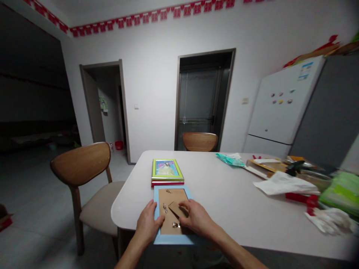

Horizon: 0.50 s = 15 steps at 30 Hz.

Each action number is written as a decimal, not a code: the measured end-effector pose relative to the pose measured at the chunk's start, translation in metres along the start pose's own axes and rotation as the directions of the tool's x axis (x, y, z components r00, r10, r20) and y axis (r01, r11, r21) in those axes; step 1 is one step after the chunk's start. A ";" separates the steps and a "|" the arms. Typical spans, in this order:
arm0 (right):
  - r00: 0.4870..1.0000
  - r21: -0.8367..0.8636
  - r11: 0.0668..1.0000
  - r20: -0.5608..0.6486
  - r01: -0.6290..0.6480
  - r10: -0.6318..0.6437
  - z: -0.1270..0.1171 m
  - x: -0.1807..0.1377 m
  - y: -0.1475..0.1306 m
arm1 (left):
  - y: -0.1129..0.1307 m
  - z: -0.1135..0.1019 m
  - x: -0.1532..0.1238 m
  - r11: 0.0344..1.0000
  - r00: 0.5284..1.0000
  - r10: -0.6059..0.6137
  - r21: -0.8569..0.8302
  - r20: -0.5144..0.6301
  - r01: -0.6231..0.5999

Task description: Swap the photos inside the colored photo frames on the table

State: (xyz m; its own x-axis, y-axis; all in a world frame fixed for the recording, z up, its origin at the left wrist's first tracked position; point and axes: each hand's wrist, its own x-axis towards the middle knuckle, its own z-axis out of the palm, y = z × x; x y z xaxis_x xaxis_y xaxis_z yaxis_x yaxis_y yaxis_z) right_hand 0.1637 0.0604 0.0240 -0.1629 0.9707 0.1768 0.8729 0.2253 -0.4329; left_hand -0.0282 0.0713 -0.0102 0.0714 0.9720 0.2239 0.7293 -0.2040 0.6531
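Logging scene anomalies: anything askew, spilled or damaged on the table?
Only the table's right side looks off: white paper lies askew among clutter, unlike the neatly stacked frames. No spill or damage visible; the blue frame looks intact.

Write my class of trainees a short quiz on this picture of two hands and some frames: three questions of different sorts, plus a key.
1. True or false: the blue frame has its brown backing facing up.

2. Multiple choice: what are the fingers of the right hand touching?
A) the lime-green frame
B) the brown flap
C) the chair

3. Fill in the colour: the lime-green frame rests on something ____.

Key: 1 true; 2 B; 3 red.
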 end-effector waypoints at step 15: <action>0.989 -0.012 1.000 -0.148 -0.009 0.007 -0.016 0.007 0.001 | -0.038 -0.063 0.003 0.719 0.956 -0.294 -0.654 0.022 0.236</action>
State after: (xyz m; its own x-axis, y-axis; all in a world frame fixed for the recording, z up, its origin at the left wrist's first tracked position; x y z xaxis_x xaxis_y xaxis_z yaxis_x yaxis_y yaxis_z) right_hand 0.1704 0.0664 0.0391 -0.0867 0.9490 0.3030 0.8799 0.2156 -0.4233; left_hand -0.0981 0.0746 0.0113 -0.1311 0.9913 0.0060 0.0962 0.0067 0.9953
